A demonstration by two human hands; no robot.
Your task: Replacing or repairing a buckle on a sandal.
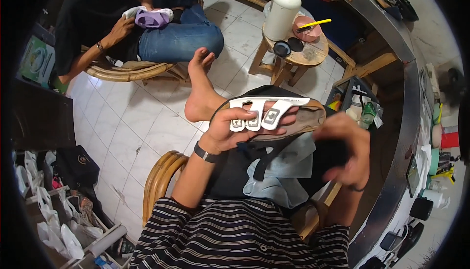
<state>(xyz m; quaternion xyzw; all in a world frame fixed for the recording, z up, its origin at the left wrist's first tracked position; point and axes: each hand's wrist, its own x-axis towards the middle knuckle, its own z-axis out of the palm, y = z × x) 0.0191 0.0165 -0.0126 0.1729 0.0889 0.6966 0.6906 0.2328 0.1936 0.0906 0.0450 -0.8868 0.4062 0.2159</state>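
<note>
Above my lap I hold a sandal [307, 121] with a worn tan footbed, a dark sole edge and white buckled straps. My left hand [221, 131] is closed round it, with fingers passing under the straps and the thumb lying over them. By the sandal's right end is my right hand [353, 144], smeared by motion; its fingertips do not show clearly, nor whether they hold anything. A light grey-blue cloth [289, 171] lies on my lap below the sandal, with a dark strip across it.
At the left a seated person holds a purple-and-white shoe [152, 19]. A round wooden stool [313, 53] ahead bears a white bottle [283, 12], a pink bowl [304, 33] and small black lids. A crate of supplies [360, 97] stands beside a metal-edged counter [409, 97] at the right.
</note>
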